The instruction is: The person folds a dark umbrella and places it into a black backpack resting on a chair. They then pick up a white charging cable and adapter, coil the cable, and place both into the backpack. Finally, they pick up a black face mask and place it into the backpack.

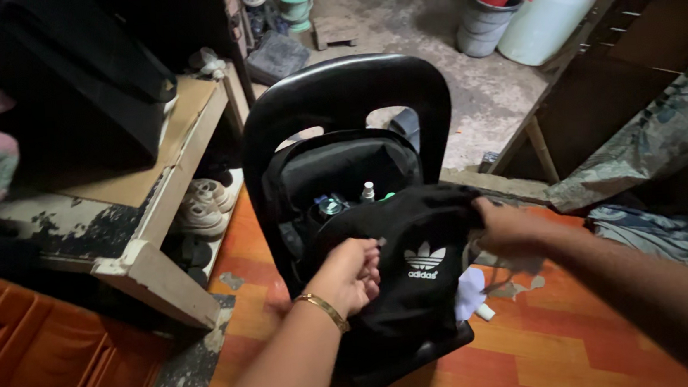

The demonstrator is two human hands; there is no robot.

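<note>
A black backpack [406,283] with a white logo stands open on the seat of a black plastic chair [344,94]. My left hand [349,274], with a gold bracelet on its wrist, pinches the bag's zipper pull near the top opening. My right hand [506,225] grips the bag's upper right edge. Inside the open top I see small bottles [367,191] and dark items. A white cloth [469,290] hangs beside the bag's right side.
A worn wooden bench [157,235] stands at left with white sneakers [204,206] under it. A white bucket [555,1] and a grey pail [483,24] with a red scoop sit on the concrete floor behind. Orange patterned flooring [556,341] lies below.
</note>
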